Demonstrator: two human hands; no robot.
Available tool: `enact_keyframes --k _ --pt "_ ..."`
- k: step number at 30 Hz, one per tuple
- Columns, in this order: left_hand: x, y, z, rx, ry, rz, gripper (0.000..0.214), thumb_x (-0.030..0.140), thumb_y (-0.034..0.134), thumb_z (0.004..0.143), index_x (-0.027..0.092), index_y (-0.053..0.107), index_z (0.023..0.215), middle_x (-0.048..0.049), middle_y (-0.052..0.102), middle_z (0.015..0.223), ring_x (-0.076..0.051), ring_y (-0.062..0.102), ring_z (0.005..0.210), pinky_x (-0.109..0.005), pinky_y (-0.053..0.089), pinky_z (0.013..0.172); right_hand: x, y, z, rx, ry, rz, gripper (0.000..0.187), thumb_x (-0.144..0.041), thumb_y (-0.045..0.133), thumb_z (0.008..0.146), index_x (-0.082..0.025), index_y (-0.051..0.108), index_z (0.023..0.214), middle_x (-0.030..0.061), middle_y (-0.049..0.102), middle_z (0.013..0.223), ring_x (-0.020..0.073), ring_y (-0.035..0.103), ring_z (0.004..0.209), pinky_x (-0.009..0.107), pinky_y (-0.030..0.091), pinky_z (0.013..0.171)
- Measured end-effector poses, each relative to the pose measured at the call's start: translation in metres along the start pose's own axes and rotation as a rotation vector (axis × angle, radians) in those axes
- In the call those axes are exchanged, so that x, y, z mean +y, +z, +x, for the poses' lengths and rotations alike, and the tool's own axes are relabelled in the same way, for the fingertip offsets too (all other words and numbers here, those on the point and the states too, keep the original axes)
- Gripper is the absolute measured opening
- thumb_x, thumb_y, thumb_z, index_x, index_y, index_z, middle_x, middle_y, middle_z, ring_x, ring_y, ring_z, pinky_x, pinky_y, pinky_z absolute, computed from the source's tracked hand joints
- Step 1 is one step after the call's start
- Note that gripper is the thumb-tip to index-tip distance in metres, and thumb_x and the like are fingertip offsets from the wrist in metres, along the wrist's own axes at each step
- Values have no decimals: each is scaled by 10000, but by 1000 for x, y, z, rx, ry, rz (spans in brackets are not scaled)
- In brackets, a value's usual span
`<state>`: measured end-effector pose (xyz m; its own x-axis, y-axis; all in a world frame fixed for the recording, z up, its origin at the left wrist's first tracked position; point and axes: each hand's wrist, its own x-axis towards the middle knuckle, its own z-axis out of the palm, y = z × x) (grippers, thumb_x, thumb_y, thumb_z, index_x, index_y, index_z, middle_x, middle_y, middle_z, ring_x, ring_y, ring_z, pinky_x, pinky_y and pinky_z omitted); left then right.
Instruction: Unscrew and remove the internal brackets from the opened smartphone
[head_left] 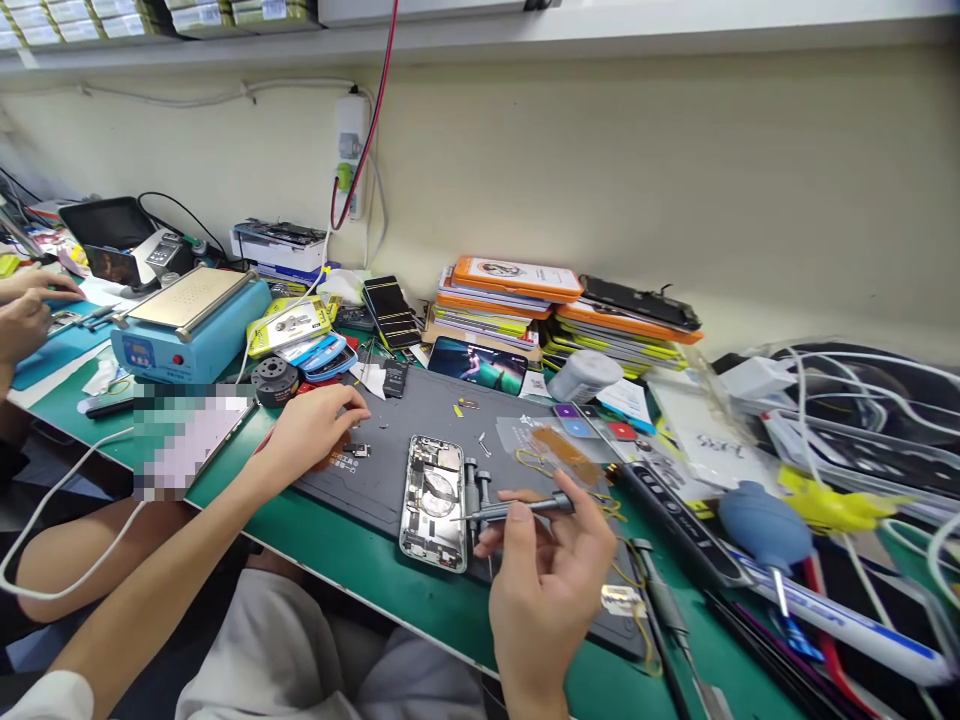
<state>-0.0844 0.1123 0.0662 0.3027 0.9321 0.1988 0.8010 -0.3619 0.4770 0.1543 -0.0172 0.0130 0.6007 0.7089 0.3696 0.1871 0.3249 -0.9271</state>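
My right hand [551, 565] grips a slim grey screwdriver [525, 508] between thumb and fingers. Its thin tip points left, over the right edge of an opened phone [435, 505] whose inner parts show. More small screwdrivers [472, 490] stand upright just right of the phone, partly behind my right hand. My left hand [319, 425] is over the left part of the grey work mat [382, 480], fingers curled and closed. Anything between its fingertips is hidden. Close by them a small phone part [360, 450] lies on the mat.
Behind the mat a lit phone [478, 365] leans against stacked boxes [517, 275]. A blue heating machine [191, 325] stands at left, near another person's hands [26, 310]. To the right lie a black pen-like tool [679, 520], a blue air blower [765, 525] and tangled cables [862, 390].
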Motion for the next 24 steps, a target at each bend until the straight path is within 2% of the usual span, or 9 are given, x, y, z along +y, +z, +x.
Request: enact_keyframes --k 2,6,12,19,24 --pt "2 4 3 -39 11 37 245 384 598 1120 245 738 974 3 799 888 -221 756 805 -313 507 716 1 0 0 10 4 5 512 -480 761 1046 -215 582 1447 71 732 1013 144 641 518 275 589 462" --pt "4 8 7 -71 34 113 190 330 628 1103 234 739 983 -29 816 1051 -264 767 1004 -326 514 802 2 0 -1 3 24 19 529 -483 763 1049 -218 577 1468 75 734 1023 148 646 531 280 602 463" --pt "-5 11 3 -86 48 181 178 308 615 1105 226 740 1008 -62 811 1112 -290 750 1058 -350 524 870 1 -2 -2 -4 8 34 476 -463 740 1066 -213 588 1442 66 734 1005 141 642 531 271 584 478" --pt "-11 12 -2 -83 17 132 218 326 588 1116 246 755 1002 -43 816 1060 -280 747 1013 -356 529 847 -1 -1 1 -7 0 27 467 -453 728 1070 -211 578 1441 60 734 1000 137 632 521 278 564 484" --pt "-14 10 -2 -78 27 89 222 341 641 1082 237 790 954 -56 797 1110 -290 721 1102 -391 542 967 -2 -1 1 6 10 16 480 -463 741 1056 -208 577 1428 69 740 1001 142 627 512 289 566 477"
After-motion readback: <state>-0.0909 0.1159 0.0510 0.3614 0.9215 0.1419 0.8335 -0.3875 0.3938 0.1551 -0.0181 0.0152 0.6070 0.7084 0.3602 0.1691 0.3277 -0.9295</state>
